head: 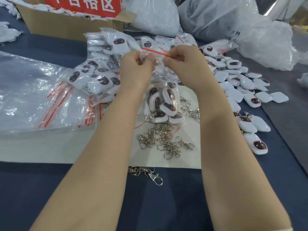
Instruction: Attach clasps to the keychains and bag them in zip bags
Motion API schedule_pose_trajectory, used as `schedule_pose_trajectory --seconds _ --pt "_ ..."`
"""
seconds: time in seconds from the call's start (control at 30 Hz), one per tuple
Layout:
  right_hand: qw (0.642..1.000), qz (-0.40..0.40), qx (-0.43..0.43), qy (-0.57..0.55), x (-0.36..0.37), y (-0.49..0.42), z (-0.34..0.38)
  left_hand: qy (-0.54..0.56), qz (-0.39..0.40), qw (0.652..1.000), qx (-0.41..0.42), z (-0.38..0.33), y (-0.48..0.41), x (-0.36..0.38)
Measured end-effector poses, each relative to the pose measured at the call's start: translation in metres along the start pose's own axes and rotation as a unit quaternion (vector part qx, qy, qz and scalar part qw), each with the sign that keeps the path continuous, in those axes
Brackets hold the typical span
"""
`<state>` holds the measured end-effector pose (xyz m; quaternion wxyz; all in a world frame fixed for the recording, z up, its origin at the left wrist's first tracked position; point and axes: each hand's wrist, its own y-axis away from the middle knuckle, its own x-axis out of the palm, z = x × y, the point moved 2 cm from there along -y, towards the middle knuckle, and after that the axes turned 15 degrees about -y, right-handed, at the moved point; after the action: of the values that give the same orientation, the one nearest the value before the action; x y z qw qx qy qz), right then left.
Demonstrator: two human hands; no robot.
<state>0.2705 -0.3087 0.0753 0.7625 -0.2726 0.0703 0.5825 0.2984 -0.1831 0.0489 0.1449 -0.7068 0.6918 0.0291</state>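
Both my hands are raised and close together, my left hand [135, 65] and my right hand [185, 64] each pinching the top edge of one clear zip bag [168, 87] by its red seal strip [155, 51], the left thumb and fingers curled onto the plastic, the right fingertips clamped on the strip. I cannot tell whether the seal is pressed closed. Nearest me, just off the front edge of the white mat [66, 147], a single silver clasp [155, 177] lies on the dark blue cloth [166, 205]. On the mat itself a loose heap of clasps [165, 140] sits between my forearms, and right behind it the bag's bottom rests on the mat, packed with white keychains [164, 104] with dark, red-rimmed oval faces; some rings show through the plastic. My forearms cover part of the mat on both sides. Across the mat's left part lies a stack of flat empty zip bags [55, 100] with red strips. To the right of the mat, loose keychains [246, 90] spread over the cloth. Beyond the mat's far edge are filled bags [100, 75], piled and partly hidden by my hands. Farther back stand a cardboard box [66, 25] with a red sign [83, 4] and big cloudy plastic sacks [216, 19].
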Motion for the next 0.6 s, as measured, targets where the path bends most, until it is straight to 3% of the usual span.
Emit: schedule_pose_trajectory --seconds 0.4,0.6 --pt "0.999 -0.001 -0.048 -0.020 -0.0003 0.0009 0.0031 0.031 0.036 0.999 0.011 -0.0036 0.0020 0.0001" --pt "0.999 0.020 -0.039 0.005 -0.0058 0.0013 -0.0020 -0.023 0.039 0.998 0.033 -0.0046 0.0045 0.0011"
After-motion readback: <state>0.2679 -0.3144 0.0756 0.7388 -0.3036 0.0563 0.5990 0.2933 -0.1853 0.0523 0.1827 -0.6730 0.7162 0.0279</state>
